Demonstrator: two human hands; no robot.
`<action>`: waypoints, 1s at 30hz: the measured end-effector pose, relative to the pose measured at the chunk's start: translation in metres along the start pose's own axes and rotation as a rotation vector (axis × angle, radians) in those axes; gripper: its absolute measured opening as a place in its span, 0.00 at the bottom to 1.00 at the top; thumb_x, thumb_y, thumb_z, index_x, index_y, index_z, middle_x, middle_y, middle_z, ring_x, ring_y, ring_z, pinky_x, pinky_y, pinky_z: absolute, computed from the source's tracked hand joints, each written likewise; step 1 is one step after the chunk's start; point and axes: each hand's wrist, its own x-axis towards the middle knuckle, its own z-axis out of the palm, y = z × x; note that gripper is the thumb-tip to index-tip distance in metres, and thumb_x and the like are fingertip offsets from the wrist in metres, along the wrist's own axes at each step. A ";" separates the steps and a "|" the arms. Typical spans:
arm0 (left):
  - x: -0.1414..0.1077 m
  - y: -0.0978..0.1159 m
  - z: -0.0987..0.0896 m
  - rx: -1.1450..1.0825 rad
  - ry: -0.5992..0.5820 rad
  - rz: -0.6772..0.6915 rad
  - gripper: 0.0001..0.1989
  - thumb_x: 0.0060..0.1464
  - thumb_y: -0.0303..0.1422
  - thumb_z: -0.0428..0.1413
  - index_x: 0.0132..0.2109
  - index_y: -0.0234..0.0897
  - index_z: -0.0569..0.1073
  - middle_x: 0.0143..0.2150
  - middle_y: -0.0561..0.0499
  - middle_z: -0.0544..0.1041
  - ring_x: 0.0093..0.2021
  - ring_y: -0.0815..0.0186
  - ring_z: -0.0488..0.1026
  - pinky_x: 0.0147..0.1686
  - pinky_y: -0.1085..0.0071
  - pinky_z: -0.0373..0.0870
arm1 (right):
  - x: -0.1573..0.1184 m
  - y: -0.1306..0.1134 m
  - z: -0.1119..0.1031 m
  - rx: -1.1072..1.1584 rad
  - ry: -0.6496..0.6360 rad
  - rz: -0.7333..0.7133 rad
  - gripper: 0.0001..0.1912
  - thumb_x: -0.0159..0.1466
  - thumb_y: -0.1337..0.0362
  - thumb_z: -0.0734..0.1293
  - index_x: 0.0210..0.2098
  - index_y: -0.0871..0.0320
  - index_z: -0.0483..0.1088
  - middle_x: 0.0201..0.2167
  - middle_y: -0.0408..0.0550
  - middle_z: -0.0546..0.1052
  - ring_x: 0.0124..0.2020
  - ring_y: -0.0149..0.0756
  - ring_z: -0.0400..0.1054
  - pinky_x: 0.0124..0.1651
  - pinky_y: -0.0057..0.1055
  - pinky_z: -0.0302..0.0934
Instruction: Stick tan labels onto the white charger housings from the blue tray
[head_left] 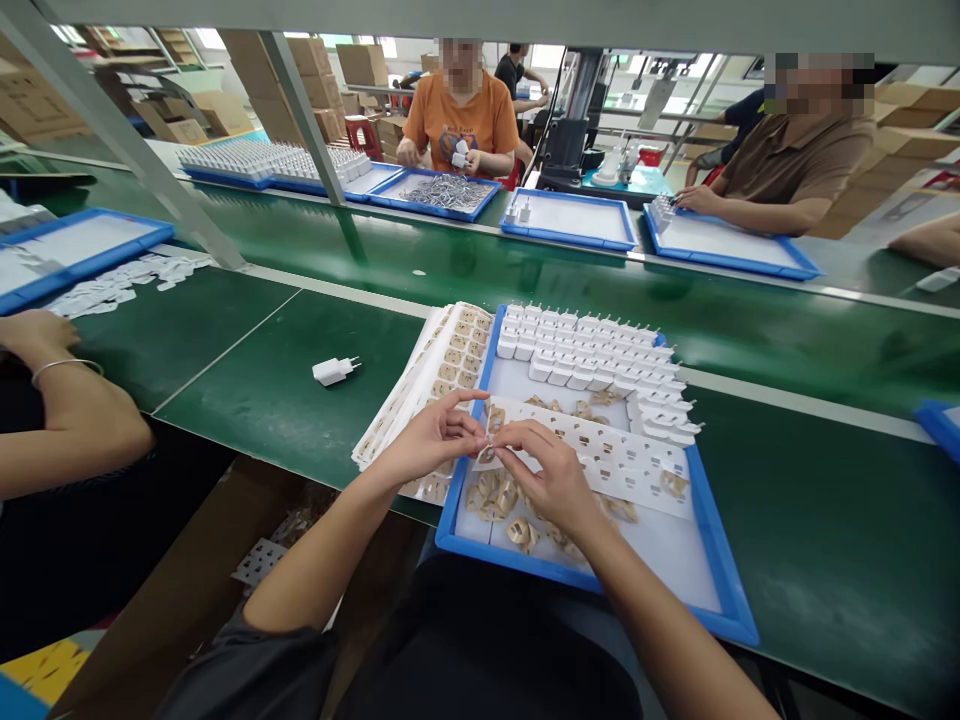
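Over the blue-rimmed tray, my left hand and my right hand meet at the left end of a white sheet with rows of small cutouts. Both hands are closed, thumb and finger pinching at the sheet's corner; any small piece between the fingertips is too small to make out. One tan piece sits at the sheet's right end. Crumpled tan pieces lie in the tray under and in front of it. Rows of white plug adapters stand at the tray's far side, pins up.
Left of the tray lies a stack of sheets with tan pieces. A lone plug adapter rests on the green table. A neighbour's arm is at left. Across the line, people work beside more blue trays.
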 end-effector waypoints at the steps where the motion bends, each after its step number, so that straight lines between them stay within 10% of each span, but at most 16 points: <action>1: 0.000 0.000 0.000 -0.002 0.004 -0.003 0.34 0.51 0.37 0.68 0.63 0.38 0.66 0.35 0.51 0.79 0.35 0.66 0.77 0.40 0.69 0.73 | -0.001 0.001 -0.001 0.011 -0.010 0.007 0.07 0.71 0.68 0.63 0.41 0.53 0.73 0.39 0.49 0.79 0.43 0.39 0.75 0.46 0.37 0.71; 30: 0.004 -0.009 0.003 -0.032 0.027 0.011 0.35 0.52 0.30 0.66 0.64 0.39 0.63 0.34 0.53 0.79 0.37 0.67 0.78 0.43 0.69 0.74 | -0.009 0.007 0.001 0.005 -0.164 0.200 0.16 0.68 0.69 0.66 0.54 0.51 0.66 0.39 0.44 0.80 0.39 0.36 0.77 0.43 0.33 0.72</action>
